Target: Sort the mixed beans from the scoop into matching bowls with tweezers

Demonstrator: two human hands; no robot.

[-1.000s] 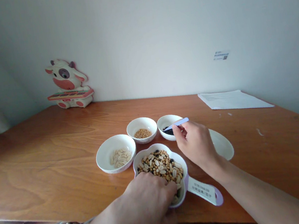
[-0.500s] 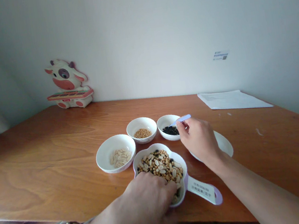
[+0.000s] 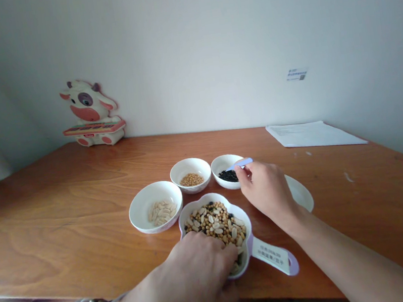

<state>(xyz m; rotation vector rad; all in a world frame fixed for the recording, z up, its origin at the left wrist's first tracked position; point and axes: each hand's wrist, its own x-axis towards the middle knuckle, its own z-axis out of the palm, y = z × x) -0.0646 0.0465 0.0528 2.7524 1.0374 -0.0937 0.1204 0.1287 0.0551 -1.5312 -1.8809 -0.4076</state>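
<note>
My right hand pinches a small lavender spoon, whose tip reaches down among black beans in a white bowl. The head of the spoon is hard to make out. My left hand rests over the near left side of a lavender-and-white flower-shaped bowl with a labelled handle. Its fingers are curled into the bowl, and their tips are hidden. Inside lies a mix of peanuts, yellow beans and black beans.
Left of the black beans stands a white bowl of yellow beans, and nearer, a white bowl of peanut halves. A white plate lies partly behind my right hand. Paper sheets and a cow toy keyboard stand farther back.
My right hand has shifted slightly left and down with the spoon, which now sits a little lower over the black beans. My left hand stays almost still.
</note>
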